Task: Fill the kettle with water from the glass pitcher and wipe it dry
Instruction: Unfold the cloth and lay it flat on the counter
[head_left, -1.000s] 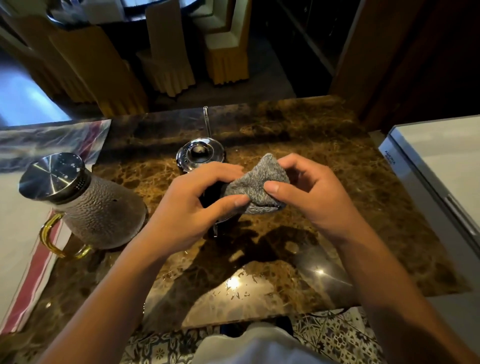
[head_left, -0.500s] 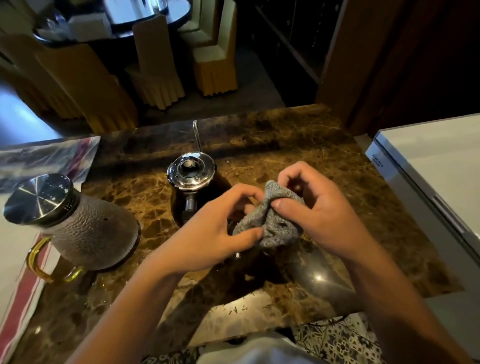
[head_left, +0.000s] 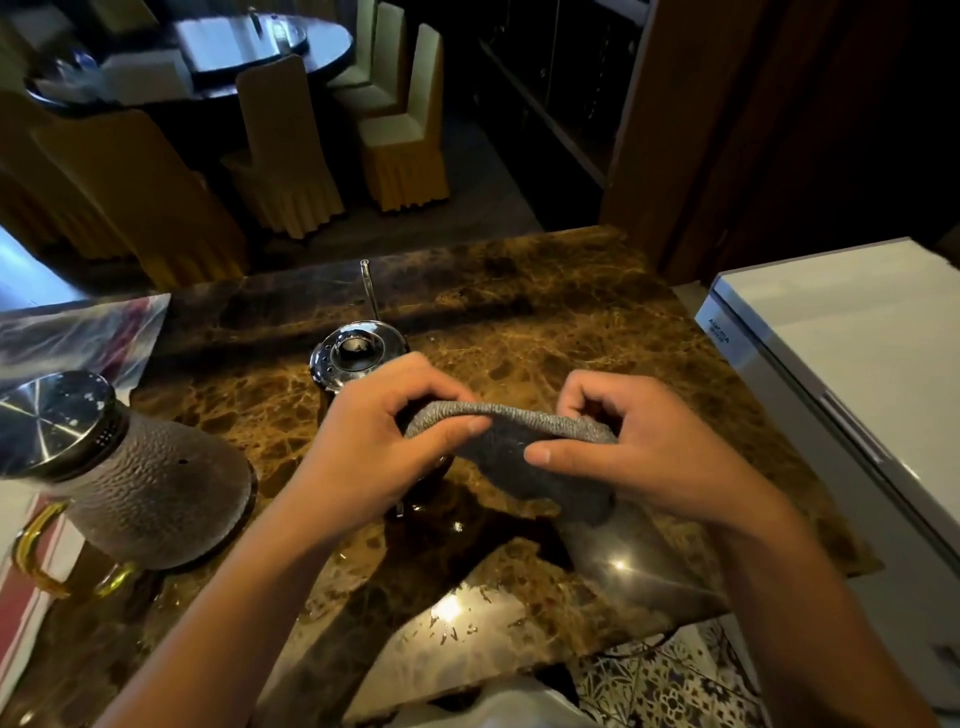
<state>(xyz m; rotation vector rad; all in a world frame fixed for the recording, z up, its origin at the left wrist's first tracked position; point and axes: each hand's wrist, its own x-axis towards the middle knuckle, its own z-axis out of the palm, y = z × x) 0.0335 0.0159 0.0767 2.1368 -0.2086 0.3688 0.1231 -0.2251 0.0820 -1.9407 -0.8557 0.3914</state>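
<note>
A grey knitted cloth (head_left: 524, 441) is stretched between my two hands above the brown marble counter (head_left: 545, 332). My left hand (head_left: 384, 441) pinches its left end and my right hand (head_left: 644, 447) pinches its right end. Just behind my left hand stands the dark kettle with its shiny steel lid (head_left: 356, 353) and a thin upright rod; its body is mostly hidden by my hand. The textured glass pitcher (head_left: 150, 488) with a steel lid and amber handle stands at the left of the counter.
A white appliance (head_left: 852, 353) stands to the right of the counter. A red-striped cloth (head_left: 31, 618) lies under the pitcher's left side. Beyond the counter's far edge are covered chairs (head_left: 280, 156) and a dark round table. Patterned floor tiles show below.
My hands have drawn apart, pulling the bunched cloth out into a longer band. The view has tilted up, so the counter sits lower in the frame.
</note>
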